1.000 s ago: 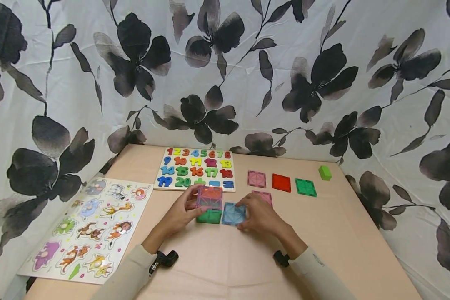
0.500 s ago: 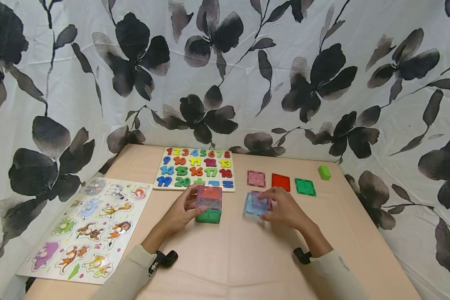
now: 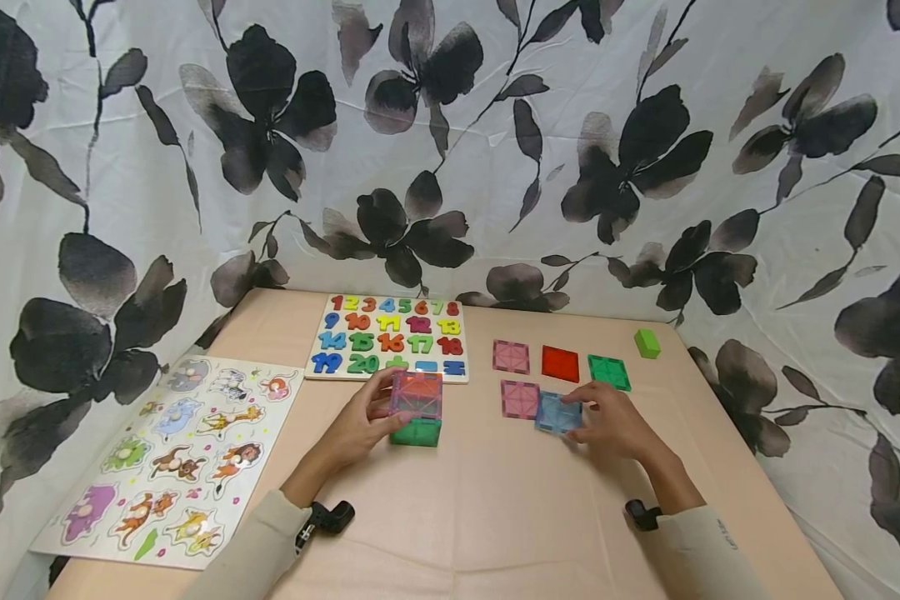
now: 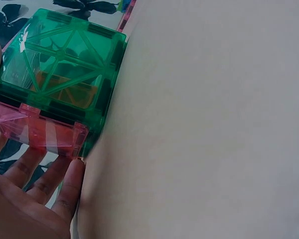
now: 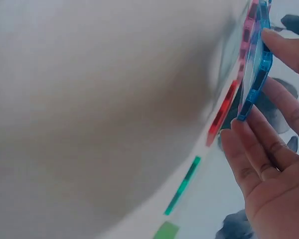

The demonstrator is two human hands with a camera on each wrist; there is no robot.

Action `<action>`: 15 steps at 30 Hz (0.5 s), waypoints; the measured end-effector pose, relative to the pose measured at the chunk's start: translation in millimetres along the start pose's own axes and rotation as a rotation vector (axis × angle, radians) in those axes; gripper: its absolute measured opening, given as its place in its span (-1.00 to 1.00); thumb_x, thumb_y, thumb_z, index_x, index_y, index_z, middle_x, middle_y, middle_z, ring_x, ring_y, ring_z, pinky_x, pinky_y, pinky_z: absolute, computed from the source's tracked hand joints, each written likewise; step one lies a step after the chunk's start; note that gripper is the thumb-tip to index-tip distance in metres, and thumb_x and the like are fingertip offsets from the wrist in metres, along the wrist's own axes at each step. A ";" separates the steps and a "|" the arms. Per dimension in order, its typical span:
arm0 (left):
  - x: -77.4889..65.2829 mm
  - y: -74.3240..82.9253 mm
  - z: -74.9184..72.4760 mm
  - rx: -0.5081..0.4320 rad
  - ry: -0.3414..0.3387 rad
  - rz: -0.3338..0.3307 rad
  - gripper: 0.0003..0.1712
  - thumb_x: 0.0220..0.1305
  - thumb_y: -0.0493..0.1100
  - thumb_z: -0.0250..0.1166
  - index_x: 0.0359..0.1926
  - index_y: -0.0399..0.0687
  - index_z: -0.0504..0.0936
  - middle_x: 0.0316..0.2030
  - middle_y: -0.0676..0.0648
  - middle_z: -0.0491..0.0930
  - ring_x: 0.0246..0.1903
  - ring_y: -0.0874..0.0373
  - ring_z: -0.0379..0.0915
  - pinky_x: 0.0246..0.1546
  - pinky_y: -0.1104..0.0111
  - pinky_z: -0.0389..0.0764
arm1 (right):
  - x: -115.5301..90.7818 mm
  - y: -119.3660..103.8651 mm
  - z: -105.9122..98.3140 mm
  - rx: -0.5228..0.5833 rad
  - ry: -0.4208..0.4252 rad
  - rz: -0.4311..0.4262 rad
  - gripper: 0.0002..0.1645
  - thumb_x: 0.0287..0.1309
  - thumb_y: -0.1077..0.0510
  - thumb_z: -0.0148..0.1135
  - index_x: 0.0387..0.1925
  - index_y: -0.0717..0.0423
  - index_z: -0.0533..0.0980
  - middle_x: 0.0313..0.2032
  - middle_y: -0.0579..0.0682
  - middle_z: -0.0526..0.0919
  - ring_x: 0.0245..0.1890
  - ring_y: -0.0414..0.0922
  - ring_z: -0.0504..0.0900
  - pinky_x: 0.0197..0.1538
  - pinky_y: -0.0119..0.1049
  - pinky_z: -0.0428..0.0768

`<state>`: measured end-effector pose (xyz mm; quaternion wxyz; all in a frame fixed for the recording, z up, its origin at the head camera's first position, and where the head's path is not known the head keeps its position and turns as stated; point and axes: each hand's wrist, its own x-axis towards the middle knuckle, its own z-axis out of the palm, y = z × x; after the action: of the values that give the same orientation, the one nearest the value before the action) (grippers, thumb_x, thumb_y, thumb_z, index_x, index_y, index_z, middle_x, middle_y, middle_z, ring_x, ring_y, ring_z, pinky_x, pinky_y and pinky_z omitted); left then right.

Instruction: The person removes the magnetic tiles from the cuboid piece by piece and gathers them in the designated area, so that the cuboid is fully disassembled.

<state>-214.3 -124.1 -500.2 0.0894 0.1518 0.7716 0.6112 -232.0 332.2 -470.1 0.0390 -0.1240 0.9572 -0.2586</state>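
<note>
My left hand [image 3: 356, 425] grips a small box of see-through magnetic tiles [image 3: 417, 392], its thumb on the near side. In the left wrist view, a green face [image 4: 65, 59] of the box shows, with a pink side [image 4: 40, 129] near the fingers. Held by its edge, a blue square magnetic tile [image 3: 557, 413] is between the thumb and fingers of my right hand [image 3: 618, 425]. It overlaps the right edge of a pink tile [image 3: 520, 399] in the head view. In the right wrist view, the blue tile [image 5: 256, 74] appears nearly edge-on, tilted.
Another pink tile [image 3: 511, 357], a red tile [image 3: 560, 364] and a green tile [image 3: 608, 372] lie in a row behind. A light green block [image 3: 647, 343] stands far right. The number puzzle [image 3: 343, 374] is at the back, the animal puzzle [image 3: 135, 467] at left.
My right hand has carried the blue tile rightward from beside the box, past the near pink tile, which is now uncovered. The left hand has stayed in place on the box.
</note>
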 end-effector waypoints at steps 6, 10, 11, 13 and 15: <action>1.1 -0.9 0.2 -0.007 0.005 -0.010 -0.15 0.43 0.01 0.44 0.60 0.36 0.21 0.50 -0.17 0.36 0.45 -0.24 0.42 0.43 -0.06 0.55 | 1.5 11.9 0.3 0.036 -0.032 0.047 -0.37 0.00 0.13 0.69 0.17 0.03 0.71 0.25 0.19 0.59 0.24 0.22 0.57 0.28 0.21 0.68; 1.3 -0.9 0.3 -0.006 0.002 -0.005 -0.14 0.43 0.01 0.44 0.61 0.32 0.21 0.50 -0.17 0.36 0.44 -0.24 0.43 0.42 -0.07 0.56 | 2.1 13.6 1.1 0.034 -0.060 0.077 -0.30 0.04 0.16 0.68 0.25 0.01 0.66 0.31 0.22 0.57 0.28 0.27 0.56 0.30 0.24 0.66; 1.1 -1.1 0.1 -0.005 0.002 -0.002 -0.14 0.44 0.01 0.44 0.61 0.30 0.21 0.50 -0.17 0.36 0.44 -0.24 0.43 0.42 -0.07 0.56 | 2.5 13.1 1.5 0.025 -0.067 0.080 -0.29 0.05 0.17 0.67 0.28 0.02 0.65 0.33 0.24 0.56 0.30 0.29 0.55 0.31 0.26 0.64; 0.8 -1.2 -0.3 -0.003 -0.001 0.002 -0.13 0.44 0.02 0.43 0.62 0.25 0.20 0.50 -0.17 0.36 0.44 -0.23 0.43 0.42 -0.08 0.56 | 3.0 11.2 2.6 0.004 -0.074 0.090 -0.26 0.06 0.17 0.66 0.31 0.02 0.62 0.37 0.25 0.55 0.35 0.31 0.51 0.33 0.29 0.61; 0.8 -1.5 -0.8 -0.007 -0.004 0.004 -0.12 0.44 0.02 0.43 0.63 0.23 0.19 0.49 -0.17 0.37 0.43 -0.23 0.44 0.42 -0.09 0.56 | 3.4 7.5 3.7 -0.021 -0.071 0.085 -0.25 0.08 0.17 0.65 0.33 0.02 0.60 0.39 0.26 0.53 0.40 0.33 0.45 0.35 0.34 0.57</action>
<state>-215.4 -124.9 -501.4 0.0902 0.1542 0.7690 0.6138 -236.4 335.8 -477.1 0.0826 -0.0925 0.9623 -0.2419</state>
